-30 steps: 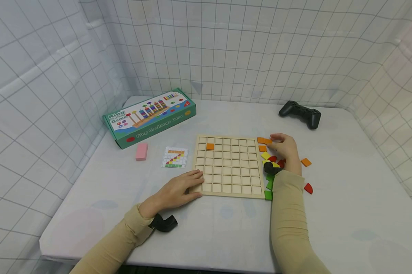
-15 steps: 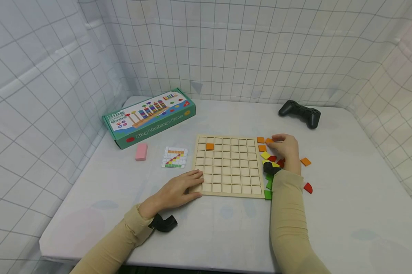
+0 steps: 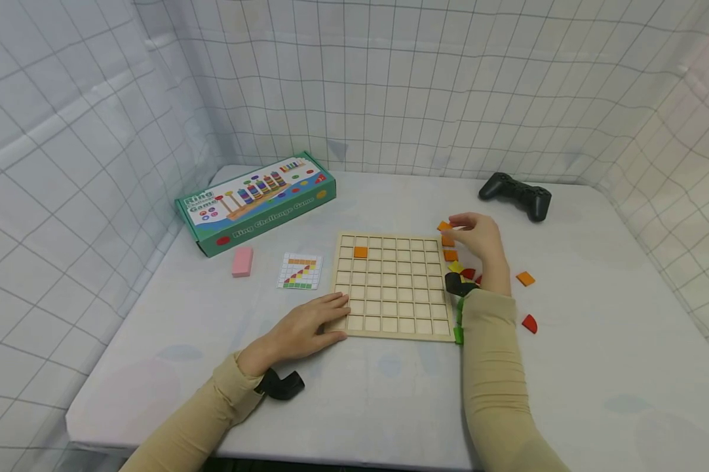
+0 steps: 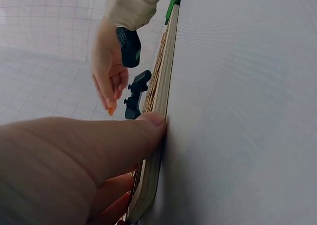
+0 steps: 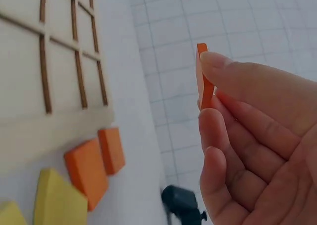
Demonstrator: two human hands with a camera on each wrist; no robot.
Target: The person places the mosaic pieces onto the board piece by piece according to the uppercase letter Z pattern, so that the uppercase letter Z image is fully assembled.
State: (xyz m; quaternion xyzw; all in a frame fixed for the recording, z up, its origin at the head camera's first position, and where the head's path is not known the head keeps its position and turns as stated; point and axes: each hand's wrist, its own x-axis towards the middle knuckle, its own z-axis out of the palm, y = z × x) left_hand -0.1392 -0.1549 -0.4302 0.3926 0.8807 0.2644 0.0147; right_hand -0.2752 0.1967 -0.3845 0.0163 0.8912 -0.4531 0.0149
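Note:
My right hand (image 3: 481, 237) pinches an orange square tile (image 5: 207, 88) between thumb and fingertips, raised beyond the far right corner of the wooden grid board (image 3: 390, 293). In the head view, my left hand (image 3: 301, 331) rests at the board's near left corner, fingers stretched over its edge; its thumb (image 4: 143, 131) presses the side of the board. One orange tile (image 3: 360, 252) sits in a cell of the second row. Two loose orange tiles (image 5: 94, 170) lie along the right edge, with yellow tiles (image 5: 57, 200) below them, partly hidden under my right arm.
A pattern card (image 3: 299, 271) and a pink block (image 3: 242, 261) lie left of the board. Behind them stands a green game box (image 3: 257, 203). A black game controller (image 3: 515, 196) is at the back right. An orange tile (image 3: 525, 278) and a red piece (image 3: 529, 324) lie right of my arm.
My right hand has lifted the orange tile from beside the others and moved up and left with it, toward the board's far right corner. My left hand has stayed still.

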